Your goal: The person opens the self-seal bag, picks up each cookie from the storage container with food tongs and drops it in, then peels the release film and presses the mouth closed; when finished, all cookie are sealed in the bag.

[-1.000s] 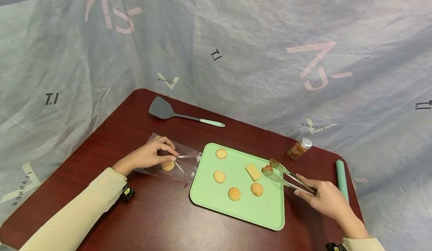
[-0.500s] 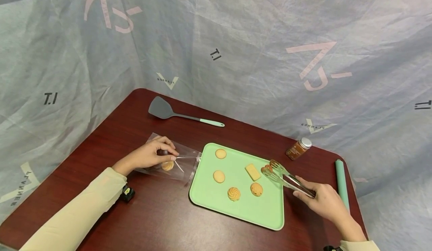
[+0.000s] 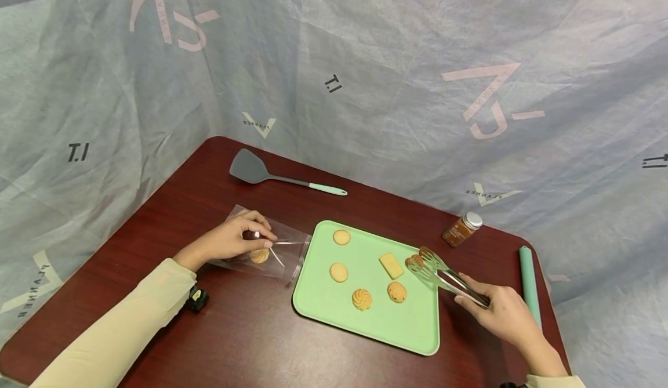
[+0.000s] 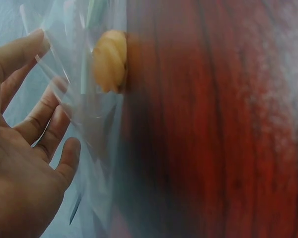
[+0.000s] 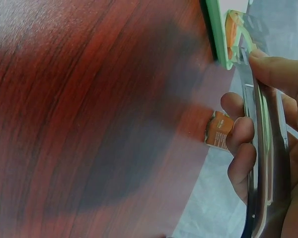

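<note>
My left hand [image 3: 235, 238] pinches the upper film of a clear zip bag [image 3: 291, 238] between thumb and forefinger. A swirl cookie [image 4: 109, 62] and a darker piece, partly behind the fingers, show in the bag. Its zip end meets the left rim of a light green tray [image 3: 334, 311]. In my right hand [image 3: 505, 311] are metal tongs [image 3: 453, 281], their slotted ends on either side of a reddish-brown cookie [image 3: 414, 258] at the tray's right side. Nearby on the tray lie a rectangular cookie [image 3: 391, 265], a speckled round cookie [image 3: 397, 292] and another swirl cookie [image 3: 362, 300].
Two plain round cookies [image 3: 339, 272] lie on the tray's left half. Behind the bag is a grey spatula [image 3: 250, 167] with a pale green handle. An amber jar [image 3: 459, 231] stands beyond the tray, and a green roll [image 3: 528, 283] lies by the table's right edge.
The left hand stays on the bag, with a dark piece showing more plainly beneath its fingers. The tongs' ends have drawn slightly closer around the reddish-brown cookie.
</note>
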`<state>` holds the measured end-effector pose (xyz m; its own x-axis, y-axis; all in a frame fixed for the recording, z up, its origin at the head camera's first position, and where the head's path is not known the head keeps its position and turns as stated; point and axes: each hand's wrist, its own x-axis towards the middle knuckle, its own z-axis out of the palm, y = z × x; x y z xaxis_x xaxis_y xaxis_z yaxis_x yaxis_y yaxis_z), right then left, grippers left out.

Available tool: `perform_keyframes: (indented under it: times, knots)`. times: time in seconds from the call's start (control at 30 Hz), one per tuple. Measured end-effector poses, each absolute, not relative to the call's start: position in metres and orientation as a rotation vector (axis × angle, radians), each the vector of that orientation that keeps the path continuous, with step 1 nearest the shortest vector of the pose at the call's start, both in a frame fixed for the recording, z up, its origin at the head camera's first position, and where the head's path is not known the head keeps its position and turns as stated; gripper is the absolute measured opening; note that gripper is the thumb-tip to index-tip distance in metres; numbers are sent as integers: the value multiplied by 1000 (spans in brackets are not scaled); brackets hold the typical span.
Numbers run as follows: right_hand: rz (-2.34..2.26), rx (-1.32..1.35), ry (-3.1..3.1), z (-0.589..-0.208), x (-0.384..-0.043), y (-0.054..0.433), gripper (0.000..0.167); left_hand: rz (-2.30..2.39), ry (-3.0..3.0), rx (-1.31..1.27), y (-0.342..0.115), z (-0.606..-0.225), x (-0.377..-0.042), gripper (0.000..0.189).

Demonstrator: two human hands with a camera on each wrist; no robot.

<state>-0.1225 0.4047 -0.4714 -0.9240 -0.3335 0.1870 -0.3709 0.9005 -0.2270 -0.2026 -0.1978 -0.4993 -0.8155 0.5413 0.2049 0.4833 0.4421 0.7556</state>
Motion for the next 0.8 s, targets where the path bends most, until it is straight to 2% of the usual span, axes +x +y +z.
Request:
perform_keyframes:
  times: [0.47,0.8]
  knots:
    - [449,579,-2899,-467,-119,397,51,1354,2597,942,-198,-500,-203,18]
    - [559,631,-2883,-465,-127,367,49,1355,2602,971,-196,-497,-201,17]
